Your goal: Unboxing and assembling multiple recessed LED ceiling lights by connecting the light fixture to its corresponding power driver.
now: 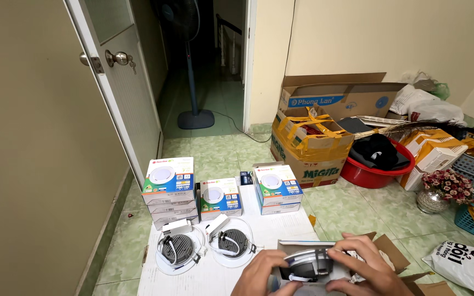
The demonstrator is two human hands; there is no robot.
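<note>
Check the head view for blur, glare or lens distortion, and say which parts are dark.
Head view: evenly lit and sharp; the door edge bows, showing wide-angle distortion; the hallway behind the standing fan is dark; no strong glare; both hands, cut by the bottom edge, look slightly soft.

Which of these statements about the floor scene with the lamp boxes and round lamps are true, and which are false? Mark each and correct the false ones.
1. Both hands, left hand and right hand, hold a round lamp. True.
2. Two unpacked lamps lie face down on the white sheet. True.
3. The red basin is empty. False: dark cloth lies in it.
4. The door is shut. False: it stands open, with a standing fan beyond.
</note>
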